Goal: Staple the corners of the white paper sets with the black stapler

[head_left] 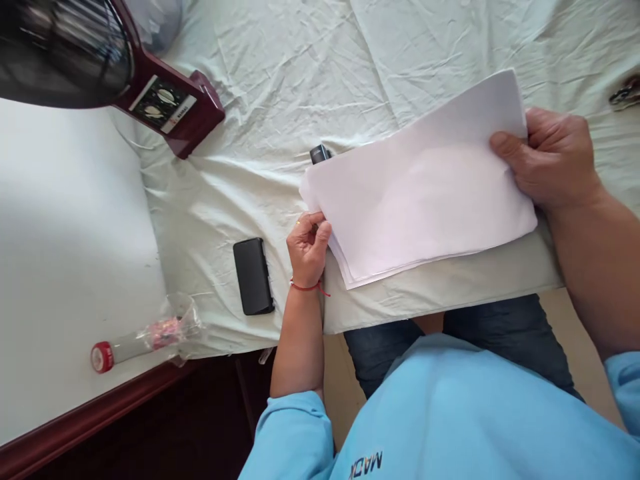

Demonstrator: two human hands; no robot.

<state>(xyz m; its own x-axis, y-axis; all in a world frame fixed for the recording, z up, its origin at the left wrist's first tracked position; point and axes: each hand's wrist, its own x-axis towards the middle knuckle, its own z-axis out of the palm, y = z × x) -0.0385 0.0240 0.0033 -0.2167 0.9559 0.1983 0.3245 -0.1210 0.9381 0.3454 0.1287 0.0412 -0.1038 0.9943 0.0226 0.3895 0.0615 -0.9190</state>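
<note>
The left hand (309, 245) is curling into a loose fist, thumb pressing against the side of the bent index finger, knuckles facing the camera. Its wrist is carrying a thin red thread, and the bare left forearm is rising almost vertically out of a light blue sleeve pushed to the elbow. The right hand (550, 157) is pinching, thumb lying flat on top and pointing left, remaining fingers folding underneath. The right forearm is running down and to the right toward a matching blue sleeve.
</note>
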